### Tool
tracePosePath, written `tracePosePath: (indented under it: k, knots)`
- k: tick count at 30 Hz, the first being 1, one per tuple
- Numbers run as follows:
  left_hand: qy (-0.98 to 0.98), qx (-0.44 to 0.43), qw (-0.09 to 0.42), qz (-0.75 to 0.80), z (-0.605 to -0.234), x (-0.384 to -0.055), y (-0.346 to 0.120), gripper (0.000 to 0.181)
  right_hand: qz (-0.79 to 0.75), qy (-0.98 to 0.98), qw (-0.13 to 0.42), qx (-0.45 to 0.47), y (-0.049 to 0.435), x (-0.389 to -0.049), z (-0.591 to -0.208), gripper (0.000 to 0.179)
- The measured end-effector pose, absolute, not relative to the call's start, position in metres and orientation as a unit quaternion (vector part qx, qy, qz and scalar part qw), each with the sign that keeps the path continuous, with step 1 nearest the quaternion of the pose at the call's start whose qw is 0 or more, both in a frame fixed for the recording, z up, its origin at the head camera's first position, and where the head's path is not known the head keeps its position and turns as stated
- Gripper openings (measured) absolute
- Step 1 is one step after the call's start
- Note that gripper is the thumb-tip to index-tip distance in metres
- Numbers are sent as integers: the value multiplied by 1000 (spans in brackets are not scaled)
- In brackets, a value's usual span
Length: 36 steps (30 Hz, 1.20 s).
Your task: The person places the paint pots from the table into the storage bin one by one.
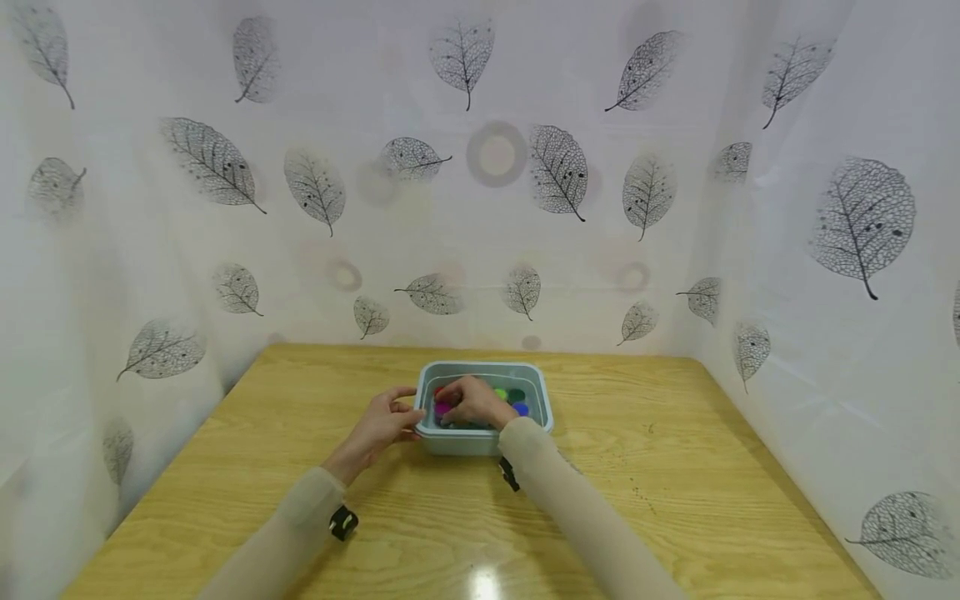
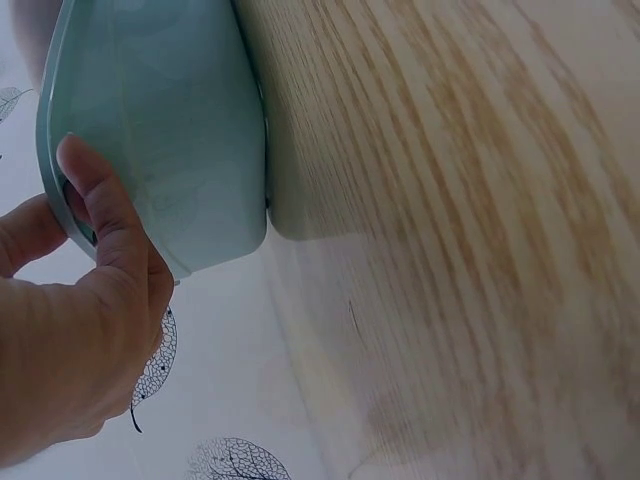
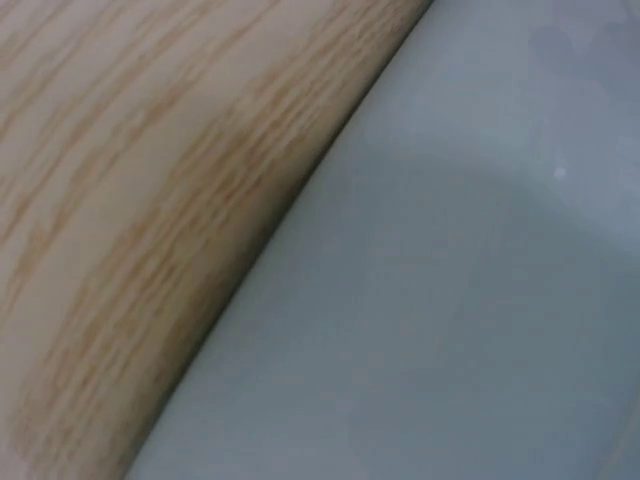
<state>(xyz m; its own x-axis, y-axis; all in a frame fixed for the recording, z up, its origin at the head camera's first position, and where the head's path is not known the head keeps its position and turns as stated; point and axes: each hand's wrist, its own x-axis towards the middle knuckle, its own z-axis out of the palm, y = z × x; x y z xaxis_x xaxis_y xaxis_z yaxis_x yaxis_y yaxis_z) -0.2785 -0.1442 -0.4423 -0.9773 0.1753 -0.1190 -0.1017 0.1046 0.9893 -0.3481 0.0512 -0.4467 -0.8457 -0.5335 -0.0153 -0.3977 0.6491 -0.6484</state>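
Observation:
A pale blue-green plastic tub (image 1: 465,445) stands on the table, with several small coloured round pieces inside it. My left hand (image 1: 381,427) grips the tub's left end; in the left wrist view its fingers and thumb are around the rim (image 2: 48,150). Over the front wall reaches my right hand (image 1: 477,402), fingers bent down into the tub. Its fingertips are at a purple piece (image 1: 442,409) and a red piece (image 1: 438,390); I cannot tell whether they hold one. Right of this hand lie a light green piece (image 1: 500,392), a dark green piece (image 1: 516,395) and a blue piece (image 1: 521,409).
The wooden table (image 1: 660,467) extends on both sides of the tub. White leaf-printed curtains (image 1: 480,233) hang behind it and along both sides. Small dark devices sit on both wrists, including a black one (image 1: 343,523) on the left.

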Motion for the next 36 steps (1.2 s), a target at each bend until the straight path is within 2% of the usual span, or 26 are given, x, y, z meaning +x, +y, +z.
tracePosePath:
  k: [10,17,22,29,36]
  knots:
    - [733,14,104,672,-448,-280,-145,52,-348,890,99,-277,54,-347,-446,38]
    - [729,19,104,677,-449,-280,-145,54,-460,846,132,-234,64,-342,-442,31]
    - [724,15,112,680,-448,-280,-144,58,-504,829,130,-203,78,-339,-438,28]
    - [731,4,121,672,-446,-281,-145,63,-534,813,132,-189,104,-331,-430,33]
    - [742,14,118,659,-445,-284,-148,65,-545,811,108,-184,132,-324,-419,37]
